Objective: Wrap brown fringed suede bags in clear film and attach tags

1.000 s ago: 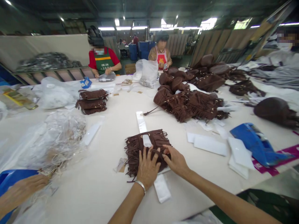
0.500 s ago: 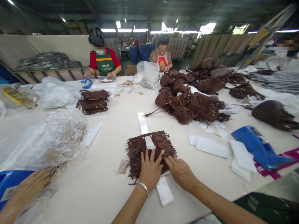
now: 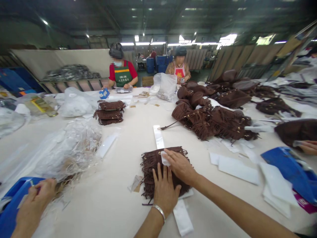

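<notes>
A brown fringed suede bag [image 3: 150,163] lies flat on the white table [image 3: 119,198] in front of me, over a long white paper strip [image 3: 158,140]. My left hand [image 3: 164,190] rests palm down on the bag's lower half, fingers stretched out. My right hand [image 3: 179,165] lies across the bag's upper part, its fingers flat on the white strip where it crosses the bag's top edge. A silver bracelet sits on my left wrist.
A heap of brown fringed bags [image 3: 213,119] fills the right. A small stack of bags [image 3: 110,111] stands at the left. Clear plastic bags [image 3: 71,148], white paper sheets [image 3: 237,167] and a blue bag [image 3: 291,170] lie around. Another person's hand [image 3: 37,201] is at lower left; two aproned workers stand opposite.
My right hand moved up from the bag's lower right onto the white strip at its top edge. My left hand stayed pressed on the bag. The camera tilted up and shifted.
</notes>
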The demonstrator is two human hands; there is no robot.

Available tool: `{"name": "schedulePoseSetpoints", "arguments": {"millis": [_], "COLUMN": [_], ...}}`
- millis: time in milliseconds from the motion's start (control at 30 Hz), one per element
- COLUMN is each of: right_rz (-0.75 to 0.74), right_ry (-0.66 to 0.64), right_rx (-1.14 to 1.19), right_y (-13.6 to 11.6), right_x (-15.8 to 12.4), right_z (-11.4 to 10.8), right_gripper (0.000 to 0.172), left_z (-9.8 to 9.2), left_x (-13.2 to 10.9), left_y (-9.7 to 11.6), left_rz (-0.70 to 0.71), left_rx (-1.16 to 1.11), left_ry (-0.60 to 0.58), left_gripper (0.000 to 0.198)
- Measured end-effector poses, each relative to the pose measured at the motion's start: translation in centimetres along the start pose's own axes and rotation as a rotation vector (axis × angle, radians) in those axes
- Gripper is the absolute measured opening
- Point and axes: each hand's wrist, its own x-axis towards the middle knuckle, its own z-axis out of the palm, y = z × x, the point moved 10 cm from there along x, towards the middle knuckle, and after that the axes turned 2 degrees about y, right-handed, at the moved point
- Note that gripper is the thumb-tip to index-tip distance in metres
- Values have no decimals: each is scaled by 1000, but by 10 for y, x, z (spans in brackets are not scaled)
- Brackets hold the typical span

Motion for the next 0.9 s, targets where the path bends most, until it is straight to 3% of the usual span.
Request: {"name": "schedulePoseSetpoints", "arguments": {"millis": [167,400,567,900], "right_rz": [-105,-135,-92,-4], "right_ry": [22,-25,-47,-202], "right_rx": [6,10,25,190], "right_y": [-7,-3,-6,-4], "right_x": [-13,-32,-33,-33], "right_z": [26,44,44,33], "right_gripper": [36,41,52,75], "left_z": [0,-1,-3,17], "left_x": [-2,-5,-10,-8], "left_y": [-8,-11,-11,-14], "left_rz": [-71,-114,-151,-132], "left_rx": [8,-71,-112,-25], "left_ry": [29,51,106,260], "left_gripper": [73,78,84,101]}}
